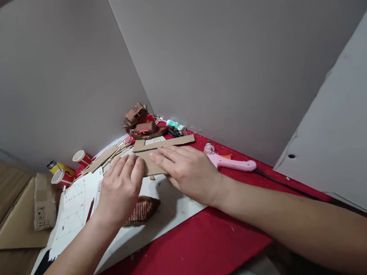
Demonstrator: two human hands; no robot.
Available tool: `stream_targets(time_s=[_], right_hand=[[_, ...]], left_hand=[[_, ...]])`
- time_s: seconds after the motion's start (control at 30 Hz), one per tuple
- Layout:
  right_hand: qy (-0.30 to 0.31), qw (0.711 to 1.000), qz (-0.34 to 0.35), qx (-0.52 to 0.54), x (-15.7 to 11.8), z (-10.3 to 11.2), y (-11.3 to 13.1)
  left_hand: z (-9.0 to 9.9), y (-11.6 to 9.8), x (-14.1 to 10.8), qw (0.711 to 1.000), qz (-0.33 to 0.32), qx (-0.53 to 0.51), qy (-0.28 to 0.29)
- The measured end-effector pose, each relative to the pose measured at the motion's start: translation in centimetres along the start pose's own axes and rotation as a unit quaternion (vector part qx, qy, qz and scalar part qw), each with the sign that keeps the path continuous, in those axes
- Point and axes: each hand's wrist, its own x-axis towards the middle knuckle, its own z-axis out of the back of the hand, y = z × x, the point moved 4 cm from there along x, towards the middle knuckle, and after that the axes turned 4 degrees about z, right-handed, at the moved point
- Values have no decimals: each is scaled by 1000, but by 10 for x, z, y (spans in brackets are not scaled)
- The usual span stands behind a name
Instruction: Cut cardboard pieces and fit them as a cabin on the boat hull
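Note:
A flat piece of cardboard [151,164] is gripped at both ends above the white board [174,198]. My left hand [123,182] is closed on its left end, fingers over the top. On the right end, my right hand [187,166] holds it with the thumb near the middle. Both thumbs and fingers partly hide the piece. Below my left hand lies a small brown ribbed model part [142,210] with a pointed end, partly covered by that hand. Just beyond the cardboard rests a long cardboard strip [177,141].
A pink glue gun [235,163] with a black cord lies on the red cloth [201,244] at right. Brown boat models [145,131] stand at the back corner. Thin wooden sticks [115,154], paper cups [82,157] and a drawing sheet [75,207] are at left, beside a cardboard box [19,229].

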Motion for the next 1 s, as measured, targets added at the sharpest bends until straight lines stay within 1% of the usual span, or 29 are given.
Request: stream_targets(time_s=[0.17,0.23,0.27,0.33,0.4,0.47,0.53,0.6,0.73,0.9,1.0], right_hand=[[101,994,-50,1,4,-9,1],[113,991,-66,12,6,-13,0],[106,992,-73,18,8,-14,-2],[68,994,-83,30,10,-15,-6],[13,995,-95,41,10,-13,-12],[-38,992,-106,51,9,-11,-16],[-70,990,-109,61,8,-9,-19],[-82,989,-101,69,7,-9,-19],[-85,988,-101,79,8,-11,-19],[-97,984,-115,94,8,-13,-21],[-82,986,-107,94,7,-15,-22]], left_hand=[[-7,-10,5,998,-20,3,54],[-11,-11,8,999,-9,-2,53],[-13,-11,10,999,4,-9,46],[-15,-9,15,999,41,-21,15],[-14,-9,20,997,73,-18,-37],[-10,-12,26,992,90,2,-92],[-6,-15,29,988,98,15,-122],[-3,-16,32,987,109,1,-115],[-2,-14,32,987,136,-49,-69],[-9,-21,32,980,175,-30,-84],[-11,-25,30,979,177,1,-96]])
